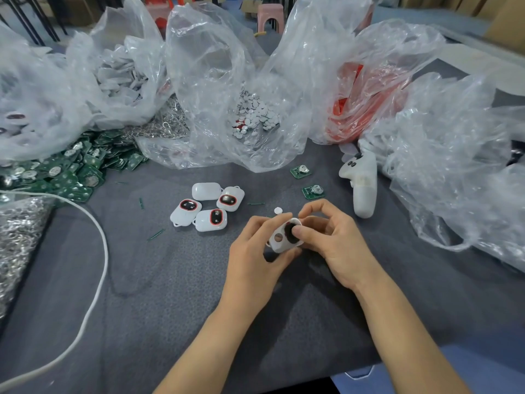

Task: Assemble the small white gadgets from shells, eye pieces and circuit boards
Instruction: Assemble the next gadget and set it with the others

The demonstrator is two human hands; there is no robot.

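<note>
Head view:
- Left hand (255, 251): fingers wrapped round white shell (279, 240), held just above desk (170, 280).
- Right hand (332, 237): thumb presses dark eye piece (289, 229) into shell opening, other fingers curled behind shell in pinching grip.
- Second round hole in shell is unfilled.
- Done, by look: four gadgets (207, 207) grouped left of shell. Three show red-ringed eyes, one shows plain back.
- Left, judged: this unit is at eye-piece stage, no board visible in it.
- Two loose circuit boards (312, 191) lie beyond shell; board heap (71, 172) far left of shell.
- Much stock remains.
</note>
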